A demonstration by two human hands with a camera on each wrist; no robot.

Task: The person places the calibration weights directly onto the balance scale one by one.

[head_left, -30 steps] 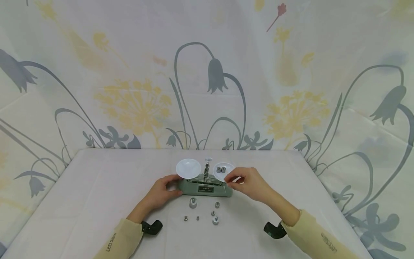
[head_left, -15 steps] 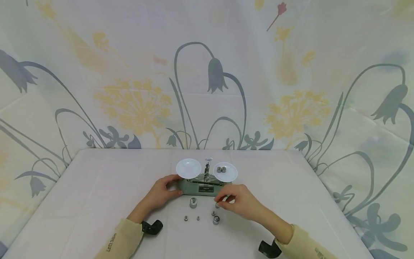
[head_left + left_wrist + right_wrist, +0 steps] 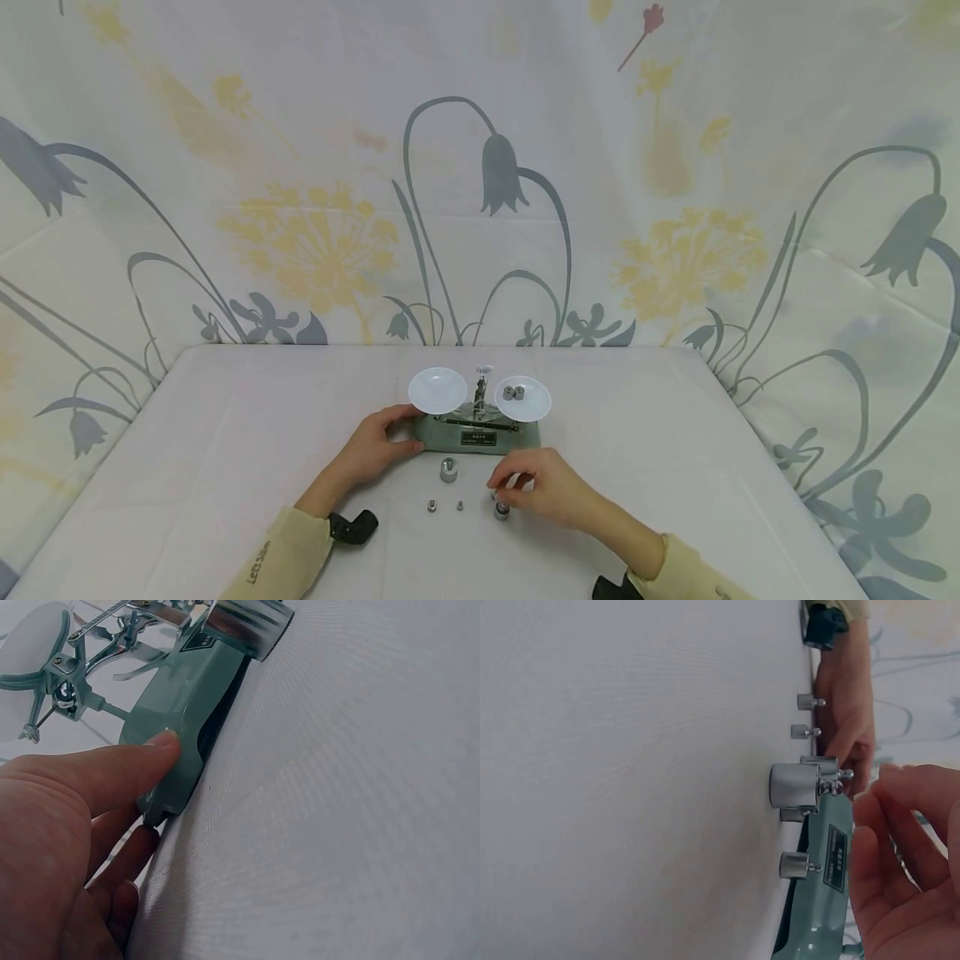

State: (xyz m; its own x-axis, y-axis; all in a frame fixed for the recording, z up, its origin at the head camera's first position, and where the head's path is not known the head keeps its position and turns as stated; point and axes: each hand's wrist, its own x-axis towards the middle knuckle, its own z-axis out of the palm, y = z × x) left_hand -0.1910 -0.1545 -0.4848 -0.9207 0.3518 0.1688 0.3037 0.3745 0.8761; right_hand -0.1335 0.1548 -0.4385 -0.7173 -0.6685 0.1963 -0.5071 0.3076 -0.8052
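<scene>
A floral cloth (image 3: 322, 242) hangs behind a white-covered table (image 3: 225, 433), where a green balance (image 3: 480, 425) stands with its long axis running 9-to-3 o'clock. The left hand (image 3: 378, 446) grips one end, and from it the balance extends toward 3 o'clock. The right hand (image 3: 546, 490) is the nearer one to a metal weight (image 3: 793, 786), which stands upright, knob up, at its 8 o'clock; the bent fingertips hold nothing, just above the knob and apart from it.
</scene>
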